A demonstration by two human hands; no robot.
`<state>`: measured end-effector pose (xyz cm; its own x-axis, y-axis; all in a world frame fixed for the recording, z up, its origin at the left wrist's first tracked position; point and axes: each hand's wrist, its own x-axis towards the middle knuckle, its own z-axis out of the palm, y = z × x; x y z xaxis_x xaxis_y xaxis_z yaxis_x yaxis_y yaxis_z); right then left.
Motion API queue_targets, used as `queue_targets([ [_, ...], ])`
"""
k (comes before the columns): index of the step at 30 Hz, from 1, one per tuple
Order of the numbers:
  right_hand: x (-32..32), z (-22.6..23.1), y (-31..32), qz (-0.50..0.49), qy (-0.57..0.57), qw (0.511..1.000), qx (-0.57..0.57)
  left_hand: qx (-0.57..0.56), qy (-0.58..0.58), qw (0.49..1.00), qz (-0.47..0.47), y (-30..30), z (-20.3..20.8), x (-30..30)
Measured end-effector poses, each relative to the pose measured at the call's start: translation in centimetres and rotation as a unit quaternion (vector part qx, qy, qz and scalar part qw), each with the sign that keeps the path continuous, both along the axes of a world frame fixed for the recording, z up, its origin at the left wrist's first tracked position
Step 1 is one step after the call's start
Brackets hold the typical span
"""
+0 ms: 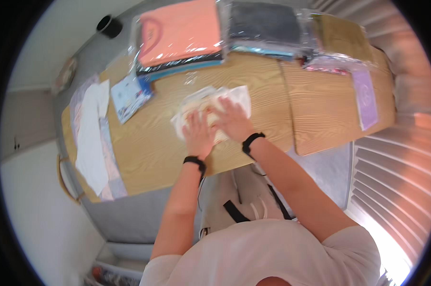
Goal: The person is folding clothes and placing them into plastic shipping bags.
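A white piece of clothing (243,97) with a pale print lies bunched or partly folded on the wooden table. My left hand (199,133) rests flat on its left part, fingers spread. Beside it, my right hand (233,119) presses on the right part, its fingers stretched out as well. The two hands nearly meet at the middle of the cloth. Both look slightly blurred, and they hide much of the print. Each wrist wears a black band.
Bagged stacks of folded clothes stand along the back: coral on top (182,33), dark grey (264,24), olive (344,38). A blue-and-white packet (129,97) lies left, near spread white garments (92,138). A purple packet (364,100) is at right, a black cup (109,26) far left.
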<state>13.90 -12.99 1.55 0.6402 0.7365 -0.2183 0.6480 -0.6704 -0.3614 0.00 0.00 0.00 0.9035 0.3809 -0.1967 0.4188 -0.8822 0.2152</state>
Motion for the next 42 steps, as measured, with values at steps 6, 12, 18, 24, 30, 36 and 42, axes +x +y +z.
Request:
queue_targets([
  [6, 4.0, 2.4, -7.6, -0.061, 0.076, 0.956, 0.277, 0.021, 0.000, 1.000, -0.010, -0.6, -0.8, 1.7],
  [12, 12.8, 3.6, -31.1, -0.419, -0.023, 0.893, 0.162, 0.040, 0.023, 0.998, -0.040, -1.5, -0.8, 2.9],
  [18, 18.7, 3.4, -45.2, -0.529, -0.086, 0.844, -0.017, 0.046, 0.070, 0.996, -0.016, -1.0, -0.9, 2.7],
  [24, 24.0, -0.1, -54.5, -0.561, -0.143, 0.813, -0.063, 0.026, 0.089, 0.996, -0.018, -1.5, -0.8, 3.3],
  [30, 26.5, -1.6, -54.9, -0.546, -0.076, 0.802, -0.231, 0.030, 0.046, 0.997, -0.055, -0.2, -0.6, 2.6],
  [36, 26.0, -2.0, -55.8, -0.512, -0.146, 0.819, -0.216, 0.016, 0.042, 0.997, -0.060, -1.1, -0.5, 3.2],
  [42, 26.6, -0.7, -55.7, -0.499, -0.108, 0.841, -0.180, 0.032, 0.064, 0.997, -0.039, -0.5, -1.0, 2.4],
])
